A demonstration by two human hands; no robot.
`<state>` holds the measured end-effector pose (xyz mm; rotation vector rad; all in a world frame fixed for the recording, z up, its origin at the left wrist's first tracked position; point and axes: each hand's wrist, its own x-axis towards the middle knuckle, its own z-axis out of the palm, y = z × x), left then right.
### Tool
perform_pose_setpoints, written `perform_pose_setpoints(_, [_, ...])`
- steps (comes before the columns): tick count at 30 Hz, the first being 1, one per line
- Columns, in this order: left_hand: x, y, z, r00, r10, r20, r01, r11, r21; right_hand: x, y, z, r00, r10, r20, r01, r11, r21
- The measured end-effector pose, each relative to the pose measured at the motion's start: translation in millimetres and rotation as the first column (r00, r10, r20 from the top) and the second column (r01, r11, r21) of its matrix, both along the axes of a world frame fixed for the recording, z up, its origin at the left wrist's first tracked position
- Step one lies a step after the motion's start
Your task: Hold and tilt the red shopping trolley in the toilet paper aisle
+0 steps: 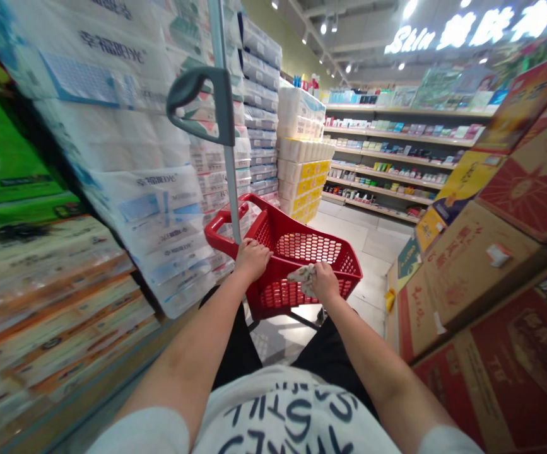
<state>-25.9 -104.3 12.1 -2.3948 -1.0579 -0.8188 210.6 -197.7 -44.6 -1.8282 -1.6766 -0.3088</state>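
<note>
A red plastic shopping basket cart point(320, 243) with a perforated wall stands right before my legs. Its long metal pole point(231, 183) rises at the left to a grey handle point(226, 104). My left hand point(253, 258) is closed over the near rim, close to the foot of the pole. Farther right along that same rim, my right hand point(325, 282) grips a crumpled whitish cloth point(305, 277) with darker marks, pressed to the basket's side. The fingertips of both hands are partly hidden behind the rim.
Wrapped tissue packs point(145, 189) are stacked high on the left, with yellow-white packs point(301, 180) beyond. Cardboard cartons point(481, 265) pile up close on the right. Shelves of small goods point(396, 148) stand at the far end of the pale tiled floor point(372, 249).
</note>
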Motion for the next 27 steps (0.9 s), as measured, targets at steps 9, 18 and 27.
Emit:
perform_pose_setpoints(9, [-1,3,-0.4,1.0,0.013,-0.02,-0.013,1.0,0.011,15,3,-13.1,0.99,0.117,-0.074,-0.109,0.989,0.102])
perform_pose_setpoints(18, [-1,2,1.9,1.0,0.012,-0.017,-0.013,1.0,-0.026,16,-3,-26.3,0.978,0.16,-0.135,-0.143,0.981,0.128])
perform_pose_setpoints(27, [-4,-5,6.6,1.0,-0.002,-0.005,0.001,0.999,-0.043,39,-11,-16.3,0.984,0.044,-0.175,-0.013,0.984,0.178])
